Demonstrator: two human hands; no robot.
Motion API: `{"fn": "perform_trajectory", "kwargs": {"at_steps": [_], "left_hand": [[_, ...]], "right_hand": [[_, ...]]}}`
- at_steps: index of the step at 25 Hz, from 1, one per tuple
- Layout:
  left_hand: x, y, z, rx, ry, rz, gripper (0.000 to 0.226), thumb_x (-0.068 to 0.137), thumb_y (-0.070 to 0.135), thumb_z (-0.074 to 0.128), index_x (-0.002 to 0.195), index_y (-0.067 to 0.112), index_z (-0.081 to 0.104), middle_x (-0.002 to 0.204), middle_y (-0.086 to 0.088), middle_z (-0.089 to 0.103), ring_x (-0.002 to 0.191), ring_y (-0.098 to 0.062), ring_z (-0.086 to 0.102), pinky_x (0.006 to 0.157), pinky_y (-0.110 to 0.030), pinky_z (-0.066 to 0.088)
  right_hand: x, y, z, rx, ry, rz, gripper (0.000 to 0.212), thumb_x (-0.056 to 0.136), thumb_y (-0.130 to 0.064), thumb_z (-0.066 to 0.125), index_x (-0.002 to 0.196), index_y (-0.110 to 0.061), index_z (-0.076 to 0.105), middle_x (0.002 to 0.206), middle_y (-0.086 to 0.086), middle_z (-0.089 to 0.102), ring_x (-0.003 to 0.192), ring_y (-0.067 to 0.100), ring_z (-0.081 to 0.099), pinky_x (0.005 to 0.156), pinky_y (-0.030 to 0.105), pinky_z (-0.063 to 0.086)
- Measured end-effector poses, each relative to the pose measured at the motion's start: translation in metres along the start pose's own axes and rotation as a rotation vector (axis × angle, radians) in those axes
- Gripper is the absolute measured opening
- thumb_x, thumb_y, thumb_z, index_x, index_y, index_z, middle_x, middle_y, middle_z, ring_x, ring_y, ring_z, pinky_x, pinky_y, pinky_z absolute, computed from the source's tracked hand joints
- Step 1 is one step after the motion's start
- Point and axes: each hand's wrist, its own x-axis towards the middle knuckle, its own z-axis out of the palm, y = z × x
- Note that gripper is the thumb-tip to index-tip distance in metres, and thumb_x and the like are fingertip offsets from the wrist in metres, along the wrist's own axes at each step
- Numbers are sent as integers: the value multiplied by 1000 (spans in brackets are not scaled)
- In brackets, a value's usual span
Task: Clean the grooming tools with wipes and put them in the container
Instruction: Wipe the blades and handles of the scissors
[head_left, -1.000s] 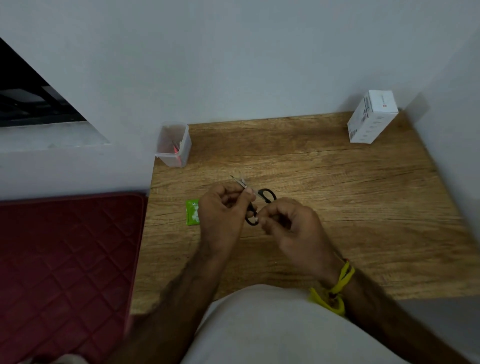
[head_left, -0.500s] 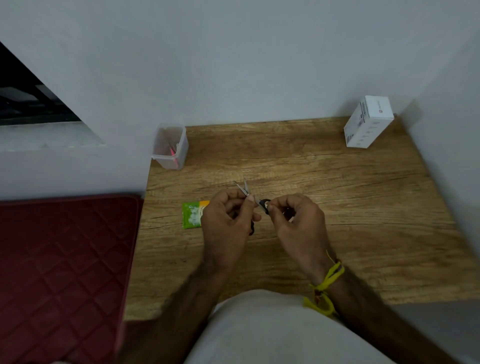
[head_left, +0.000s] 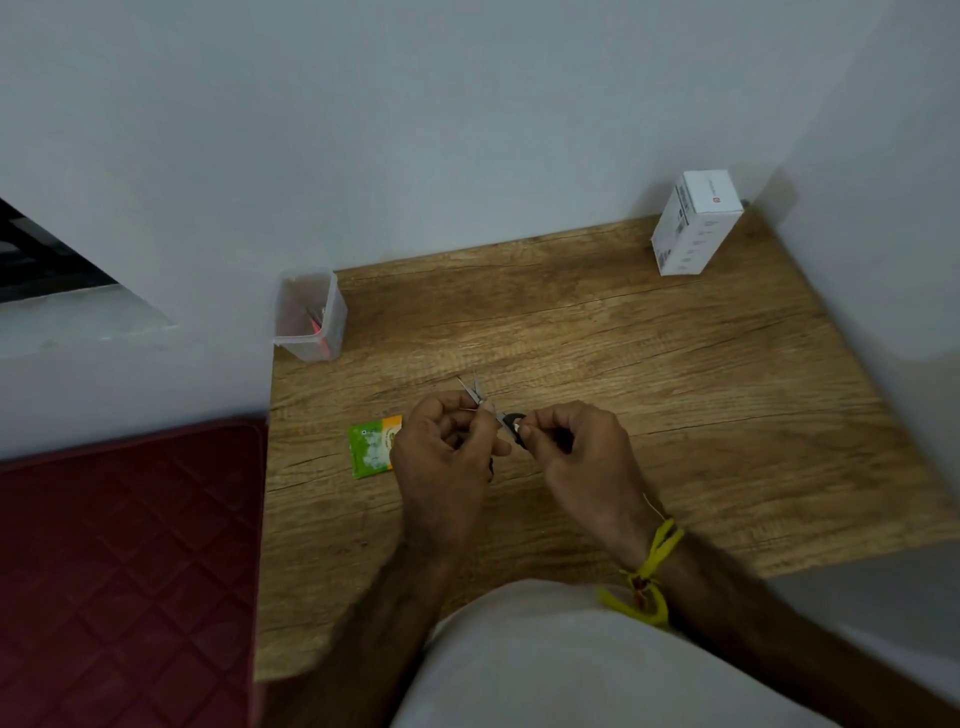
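Small scissors (head_left: 475, 391) with black handles and thin metal blades are held above the wooden table (head_left: 675, 374), blades slightly apart and pointing away from me. My left hand (head_left: 441, 447) pinches them near the pivot. My right hand (head_left: 576, 447) grips the black handle loops. No wipe shows clearly between my fingers. A green and orange wipe sachet (head_left: 371, 447) lies flat on the table just left of my left hand. The clear plastic container (head_left: 309, 314) stands at the table's far left corner with a pinkish tool inside.
A white cardboard box (head_left: 693, 223) stands at the far right corner against the wall. A dark red quilted mat (head_left: 124, 571) lies left of the table. Walls close the table's back and right side.
Both hands and the scissors stay at the table's middle. My right hand has slid back along the handles, and the blades now stand slightly apart past my left fingers.
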Motion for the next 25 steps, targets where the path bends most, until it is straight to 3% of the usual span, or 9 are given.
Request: {"fn": "perform_trajectory", "kwargs": {"at_steps": [4,7,9,13,15,17,20,22,25], "left_hand": [[2,1,1,-14,-10,28,8,93,7,67,96,0,65,65,-10,72,54,-17,69,43,-22,45],[6,2,-1,-1,-45,68,12,92,9,70,99,0,67,68,-11,72,55,-16,68,46,-20,45],[8,2,-2,16,-66,66,10,91,8,70,99,1,69,67,-14,71,52,-13,65,47,-18,44],[11,0,1,71,-12,80,8,91,7,70,94,0,70,65,-13,70,48,-13,64,44,-18,44],[13,3,3,100,-10,114,6,91,8,70,93,2,70,63,-8,69,46,-12,63,43,-19,46],[16,6,4,154,-19,164,6,90,9,72,88,14,70,62,-2,69,46,-11,62,45,-21,48],[15,10,5,231,-74,188,19,89,10,73,86,28,66,63,1,69,48,-6,61,47,-22,50],[17,10,6,306,-135,189,15,89,13,74,88,28,69,65,3,70,51,-4,62,50,-28,54],[28,12,6,388,-166,209,5,88,17,75,92,15,73,67,1,72,54,-9,66,55,-39,59]], "right_hand": [[3,0,-1,75,29,-28,13,94,-16,68,84,-18,75,80,-1,72,80,15,68,70,31,57],[2,6,2,0,41,-119,13,94,-16,68,83,-22,72,84,-2,67,79,6,61,65,14,47],[-2,14,-1,-101,3,-214,12,93,-14,68,85,-22,71,84,-6,60,78,4,55,63,10,41],[8,23,-23,-515,-207,-609,10,96,-21,60,97,-19,70,92,-9,51,83,6,46,69,24,38],[13,19,-30,-548,-206,-640,13,95,-26,57,97,-20,69,94,-9,53,87,9,47,71,29,42],[14,16,-34,-567,-196,-674,20,95,-31,52,97,-20,70,94,-8,54,87,11,50,70,33,46],[17,8,-43,-849,-249,-935,16,92,-29,56,95,-23,70,95,-2,56,82,19,55,63,36,47],[27,1,-52,-1023,-251,-1103,14,82,-22,65,94,-26,71,98,2,60,82,23,60,62,36,49],[33,1,-55,-1021,-256,-1181,18,84,-22,60,96,-27,72,98,1,62,81,22,61,64,35,50]]}}
